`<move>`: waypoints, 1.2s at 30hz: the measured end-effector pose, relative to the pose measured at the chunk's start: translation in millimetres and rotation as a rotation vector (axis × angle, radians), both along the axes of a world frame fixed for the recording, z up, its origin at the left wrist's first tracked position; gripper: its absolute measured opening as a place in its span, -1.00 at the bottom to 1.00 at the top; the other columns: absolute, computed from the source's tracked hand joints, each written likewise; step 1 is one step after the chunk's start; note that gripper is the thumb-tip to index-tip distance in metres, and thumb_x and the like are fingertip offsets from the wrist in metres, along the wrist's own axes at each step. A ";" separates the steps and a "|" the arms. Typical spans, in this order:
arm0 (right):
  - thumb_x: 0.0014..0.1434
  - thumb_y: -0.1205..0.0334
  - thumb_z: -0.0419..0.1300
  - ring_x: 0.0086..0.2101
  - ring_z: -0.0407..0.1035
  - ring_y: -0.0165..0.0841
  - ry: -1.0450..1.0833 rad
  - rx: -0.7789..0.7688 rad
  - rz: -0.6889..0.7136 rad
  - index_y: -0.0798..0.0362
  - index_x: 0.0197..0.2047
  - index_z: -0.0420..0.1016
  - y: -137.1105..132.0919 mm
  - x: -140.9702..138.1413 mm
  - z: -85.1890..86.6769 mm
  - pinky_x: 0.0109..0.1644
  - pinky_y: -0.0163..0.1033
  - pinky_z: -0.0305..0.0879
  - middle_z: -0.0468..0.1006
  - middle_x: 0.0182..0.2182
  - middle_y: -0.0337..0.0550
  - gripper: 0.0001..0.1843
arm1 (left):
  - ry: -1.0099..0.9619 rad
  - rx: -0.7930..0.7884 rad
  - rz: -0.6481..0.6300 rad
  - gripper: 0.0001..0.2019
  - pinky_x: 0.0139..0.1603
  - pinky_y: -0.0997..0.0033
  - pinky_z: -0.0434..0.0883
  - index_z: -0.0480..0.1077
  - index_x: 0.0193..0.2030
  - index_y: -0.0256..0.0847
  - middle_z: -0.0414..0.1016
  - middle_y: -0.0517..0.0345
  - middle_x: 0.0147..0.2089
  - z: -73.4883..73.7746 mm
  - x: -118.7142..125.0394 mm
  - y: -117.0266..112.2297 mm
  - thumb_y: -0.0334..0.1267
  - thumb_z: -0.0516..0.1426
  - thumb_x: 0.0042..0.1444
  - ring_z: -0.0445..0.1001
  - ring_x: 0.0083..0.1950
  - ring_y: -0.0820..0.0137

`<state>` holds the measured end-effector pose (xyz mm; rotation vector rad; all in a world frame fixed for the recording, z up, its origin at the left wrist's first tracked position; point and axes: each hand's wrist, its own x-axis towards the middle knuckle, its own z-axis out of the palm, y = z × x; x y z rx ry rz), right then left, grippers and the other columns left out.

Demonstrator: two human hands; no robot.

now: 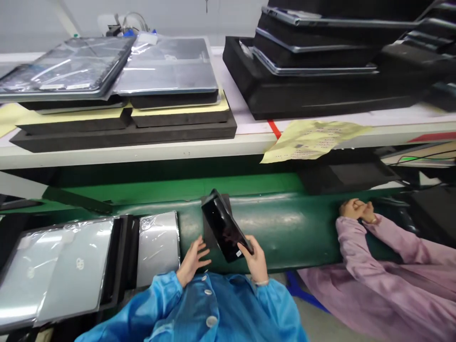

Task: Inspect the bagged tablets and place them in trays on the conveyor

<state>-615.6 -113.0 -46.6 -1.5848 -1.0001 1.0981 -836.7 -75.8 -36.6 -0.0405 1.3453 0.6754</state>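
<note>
Blue coat (199, 313) front and cuffs come first, with the wearer just off the near edge of the green surface (285, 228). The left hand (194, 261) is released, fingers spread and holding nothing, beside the panel's lower end, perhaps poised to steady it. The right hand (255, 259) grasps the glossy black panel (224, 225) by its near right corner, thumb on the face near a small white label (239, 253); a corner hold likely keeps most of the face untouched. The panel slants over the middle of the surface, far end leaning left, above a dark pad (210, 232) probably meant to cushion it; whether they touch, I cannot tell.

Towards the surface's left end, silver laptops (80, 266) lie flat under clear film, seemingly against scratches, with black dividers (124, 251) between them and another silver laptop (158, 247). Near the far edge on the right, a co-worker's hands (356, 209) are together.

Farther off, a yellow sheet (309, 140) overhangs the white shelf's (142, 156) front edge. On its left, film-wrapped laptops (167, 66) sit on black foam (124, 135); right of them, a stack (317, 71) alternates dark layers with thin devices, apparently to keep them apart.
</note>
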 end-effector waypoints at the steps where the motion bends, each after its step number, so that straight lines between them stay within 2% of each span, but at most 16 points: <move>1: 0.24 0.02 0.27 -0.19 0.57 -0.18 -0.023 0.038 0.063 0.01 -0.09 0.60 -6.5 -4.8 17.5 -0.01 -0.13 0.52 0.66 -0.21 -0.14 -0.72 | -0.023 0.106 -0.001 -0.63 0.18 -0.08 0.52 0.39 0.16 -0.10 0.39 -0.14 0.33 16.1 6.8 5.1 0.00 0.19 0.31 0.43 0.33 0.00; 4: 0.28 0.31 0.15 0.25 0.36 -0.11 -0.184 0.305 0.440 -0.12 0.26 0.51 -23.4 -18.1 67.1 0.40 0.01 0.26 0.50 0.22 -0.16 -0.50 | -0.014 0.422 -0.004 -0.49 0.21 0.07 0.49 0.44 0.13 -0.12 0.55 -0.07 0.18 58.3 24.7 19.2 0.04 0.35 0.11 0.53 0.21 0.06; 6: 0.29 0.34 0.17 0.36 0.17 -0.11 -0.380 0.482 0.713 -0.18 0.39 0.36 -29.2 -19.1 93.6 0.45 0.05 0.16 0.33 0.34 -0.19 -0.38 | 0.043 0.503 0.013 -0.40 0.18 0.14 0.49 0.46 0.09 -0.20 0.61 -0.08 0.08 75.7 27.7 24.7 0.00 0.43 -0.04 0.57 0.14 0.05; 8: 0.30 0.24 0.27 0.37 0.17 -0.14 -0.464 0.557 0.861 -0.24 0.41 0.31 -29.1 -11.3 112.3 0.42 -0.03 0.23 0.29 0.36 -0.23 -0.36 | 0.076 0.526 0.027 -0.34 0.16 0.15 0.50 0.47 0.10 -0.24 0.62 -0.08 0.05 85.0 22.4 27.0 -0.01 0.46 -0.13 0.57 0.12 0.02; 9: 0.30 0.18 0.28 0.36 0.19 -0.17 -0.462 0.562 0.829 -0.27 0.39 0.33 -26.9 -4.9 118.2 0.41 -0.07 0.25 0.29 0.37 -0.26 -0.38 | 0.094 0.562 0.012 -0.31 0.18 0.13 0.49 0.46 0.13 -0.24 0.61 -0.09 0.08 88.0 17.8 27.2 -0.01 0.46 -0.14 0.56 0.15 0.00; 10: 0.32 0.15 0.28 0.36 0.20 -0.19 -0.460 0.550 0.716 -0.29 0.38 0.35 -23.5 2.2 121.4 0.42 -0.08 0.24 0.27 0.38 -0.27 -0.41 | 0.122 0.618 -0.010 -0.28 0.23 0.14 0.47 0.45 0.17 -0.23 0.59 -0.08 0.14 90.6 12.7 27.1 -0.01 0.46 -0.13 0.53 0.19 0.00; 12: 0.32 0.11 0.27 0.38 0.14 -0.16 -0.443 0.463 0.335 -0.30 0.38 0.33 -14.6 14.7 119.5 0.46 0.00 0.16 0.19 0.43 -0.25 -0.41 | 0.200 0.775 -0.077 -0.21 0.39 0.20 0.34 0.36 0.32 -0.15 0.43 -0.02 0.35 96.3 3.6 25.3 -0.03 0.43 -0.06 0.39 0.37 0.05; 14: 0.26 0.03 0.32 0.38 0.13 -0.08 -0.274 0.295 0.091 -0.31 0.47 0.16 -6.4 21.1 107.9 0.44 0.13 0.17 0.12 0.45 -0.20 -0.23 | 0.281 0.920 -0.151 -0.16 0.49 0.30 0.20 0.21 0.45 -0.06 0.14 0.10 0.54 103.5 -1.7 21.4 -0.05 0.38 0.05 0.14 0.53 0.12; 16: 0.12 -0.12 0.41 0.32 0.24 -0.02 0.021 0.081 0.059 -0.20 0.49 0.11 -2.5 19.7 92.0 0.36 0.15 0.30 0.23 0.40 -0.07 -0.04 | 0.319 0.990 -0.195 -0.12 0.53 0.36 0.11 0.08 0.53 -0.01 -0.09 0.21 0.61 110.8 -2.5 15.6 -0.07 0.34 0.12 -0.09 0.61 0.17; 19: -0.02 -0.27 0.44 0.20 0.39 0.02 0.246 -0.124 0.045 0.03 0.28 0.41 -2.6 9.1 72.5 0.30 0.09 0.36 0.51 0.19 0.06 -0.10 | 0.332 1.017 -0.217 -0.13 0.55 0.36 0.04 0.01 0.55 -0.01 -0.10 0.22 0.61 113.6 1.9 8.1 -0.08 0.31 0.18 -0.16 0.62 0.20; 22: 0.06 -0.21 0.41 0.18 0.41 -0.08 0.250 -0.114 0.031 -0.01 0.24 0.43 3.1 -0.3 56.3 0.30 -0.03 0.35 0.52 0.18 -0.04 -0.23 | 0.359 0.935 -0.228 -0.23 0.52 0.33 0.13 0.07 0.51 -0.02 0.08 0.16 0.56 93.0 8.1 8.7 -0.08 0.27 0.22 0.05 0.57 0.20; 24: 0.06 -0.17 0.42 0.12 0.45 -0.10 0.246 -0.113 0.043 -0.02 0.23 0.43 13.0 -4.0 37.1 0.25 -0.04 0.38 0.54 0.16 -0.06 -0.26 | 0.434 0.812 -0.254 -0.37 0.41 0.30 0.29 0.20 0.41 -0.10 0.31 0.03 0.44 64.3 11.6 14.6 -0.08 0.22 0.25 0.31 0.43 0.18; 26: -0.02 -0.20 0.44 0.04 0.49 -0.05 0.219 -0.128 0.048 0.04 0.13 0.50 24.8 -7.4 7.9 0.20 0.02 0.41 0.60 0.06 0.01 -0.26 | 0.514 0.725 -0.280 -0.48 0.34 0.25 0.35 0.28 0.30 -0.24 0.46 -0.12 0.29 29.2 13.9 23.8 -0.16 0.20 0.24 0.45 0.30 0.13; 28: -0.10 -0.23 0.45 0.02 0.48 -0.03 0.162 -0.132 0.017 0.07 0.04 0.54 36.0 -11.7 -26.4 0.21 0.08 0.37 0.61 0.01 0.05 -0.26 | 0.570 0.686 -0.314 -0.51 0.33 0.20 0.34 0.31 0.25 -0.31 0.49 -0.20 0.23 -4.6 14.9 35.6 -0.27 0.21 0.19 0.47 0.26 0.09; 31: 0.10 -0.14 0.39 0.04 0.45 -0.12 0.062 -0.135 -0.021 0.10 0.04 0.51 52.9 -18.3 -72.5 0.25 0.12 0.32 0.57 0.03 0.03 -0.42 | 0.633 0.668 -0.378 -0.51 0.34 0.15 0.31 0.30 0.27 -0.27 0.48 -0.15 0.23 -42.0 14.6 57.7 -0.31 0.20 0.20 0.46 0.26 0.12; 36: 0.29 0.02 0.29 0.16 0.31 -0.12 -0.145 -0.201 -0.127 0.08 0.09 0.48 87.7 -21.1 -116.0 0.32 0.15 0.20 0.43 0.15 0.00 -0.60 | 0.775 0.562 -0.500 -0.52 0.42 -0.10 0.15 0.31 0.30 -0.22 0.27 -0.13 0.37 -73.8 10.6 95.6 -0.19 0.21 0.27 0.22 0.41 0.05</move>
